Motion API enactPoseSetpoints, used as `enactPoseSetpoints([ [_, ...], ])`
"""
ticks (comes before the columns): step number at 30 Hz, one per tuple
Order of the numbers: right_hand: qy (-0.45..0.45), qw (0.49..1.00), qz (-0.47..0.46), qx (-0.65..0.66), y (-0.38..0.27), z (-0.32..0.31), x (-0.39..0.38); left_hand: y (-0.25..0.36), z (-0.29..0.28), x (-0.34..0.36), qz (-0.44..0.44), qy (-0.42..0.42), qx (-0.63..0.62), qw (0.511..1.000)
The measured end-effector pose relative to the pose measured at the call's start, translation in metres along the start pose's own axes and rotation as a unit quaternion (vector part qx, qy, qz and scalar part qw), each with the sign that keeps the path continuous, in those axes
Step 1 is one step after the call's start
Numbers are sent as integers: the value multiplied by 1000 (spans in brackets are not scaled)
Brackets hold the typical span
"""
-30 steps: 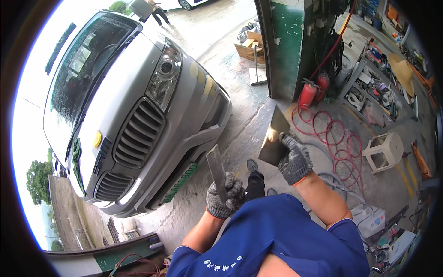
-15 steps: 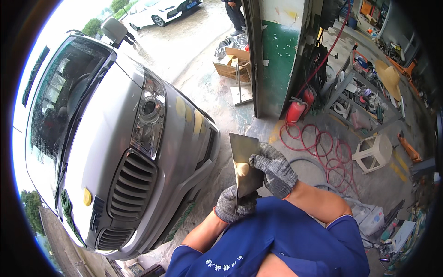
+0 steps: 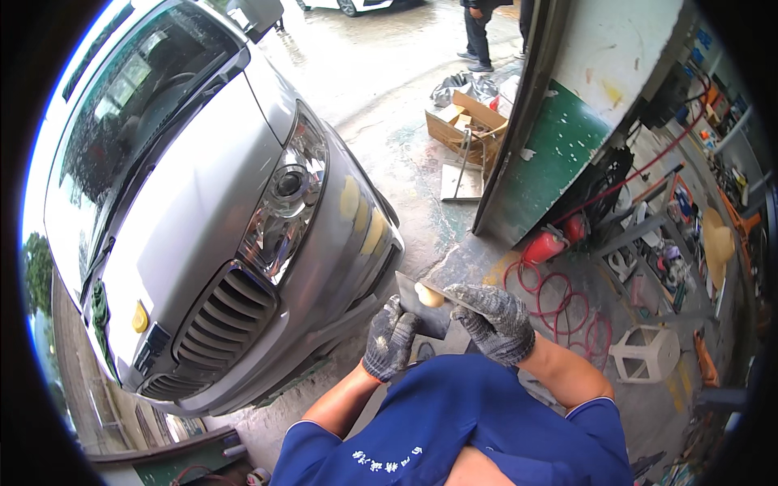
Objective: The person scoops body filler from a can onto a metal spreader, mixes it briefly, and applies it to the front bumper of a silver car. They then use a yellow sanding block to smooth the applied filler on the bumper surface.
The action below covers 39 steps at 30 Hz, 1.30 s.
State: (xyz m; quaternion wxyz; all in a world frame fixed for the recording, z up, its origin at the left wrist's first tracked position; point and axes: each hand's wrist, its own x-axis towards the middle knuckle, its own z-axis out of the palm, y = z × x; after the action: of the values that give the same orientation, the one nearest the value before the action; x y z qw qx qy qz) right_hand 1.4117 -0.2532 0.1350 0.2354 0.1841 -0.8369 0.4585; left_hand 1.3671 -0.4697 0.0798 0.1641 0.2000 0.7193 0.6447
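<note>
My right hand (image 3: 496, 324), in a grey knit glove, grips a dark metal plate (image 3: 436, 322) carrying a cream paste lump (image 3: 429, 295). My left hand (image 3: 391, 340), similarly gloved, is closed at the plate's left side; the narrow blade it held earlier overlaps the plate and cannot be clearly told apart. Both hands are in front of my blue shirt (image 3: 454, 397). Just beyond them stands the silver vehicle (image 3: 178, 162), with pale yellow patches (image 3: 350, 198) on its bumper beside the headlight.
A doorway pillar (image 3: 567, 162) is at right, with red extinguishers (image 3: 545, 245), looped red hose, a white stool (image 3: 644, 354) and a cluttered rack (image 3: 648, 259). A cardboard box (image 3: 458, 130) stands by the doorway; beyond it another person's legs (image 3: 478, 40) and a white car show.
My hands have come together, overlapping the blade and plate, the right moving leftward and downward from its earlier raised position. The view has shifted, showing more of the doorway and another person.
</note>
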Motion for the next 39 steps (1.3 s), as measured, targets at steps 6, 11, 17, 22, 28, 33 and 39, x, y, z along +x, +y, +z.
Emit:
enactPoseSetpoints([
  [6, 37, 997, 60, 15, 124, -35, 19, 19, 39, 48, -140, 36, -131, 981],
  [11, -68, 813, 351, 460, 150, -105, 93, 5, 122, 98, -76, -141, -77, 984],
  [17, -343, 874, 205, 277, 215, -123, 88, 36, 154, 143, -212, 97, -444, 865],
  [22, -241, 759, 342, 499, 224, -134, 136, 32, 172, 151, -177, -14, -183, 967],
  [28, -239, 799, 349, 426, 260, -110, 107, 34, 160, 167, -223, 201, -311, 902],
  [33, 32, 739, 421, 525, 260, -78, 103, 20, 164, 170, -118, 243, -94, 958],
  [39, 33, 788, 402, 466, 232, -44, 121, 16, 134, 186, -3, 169, 379, 910],
])
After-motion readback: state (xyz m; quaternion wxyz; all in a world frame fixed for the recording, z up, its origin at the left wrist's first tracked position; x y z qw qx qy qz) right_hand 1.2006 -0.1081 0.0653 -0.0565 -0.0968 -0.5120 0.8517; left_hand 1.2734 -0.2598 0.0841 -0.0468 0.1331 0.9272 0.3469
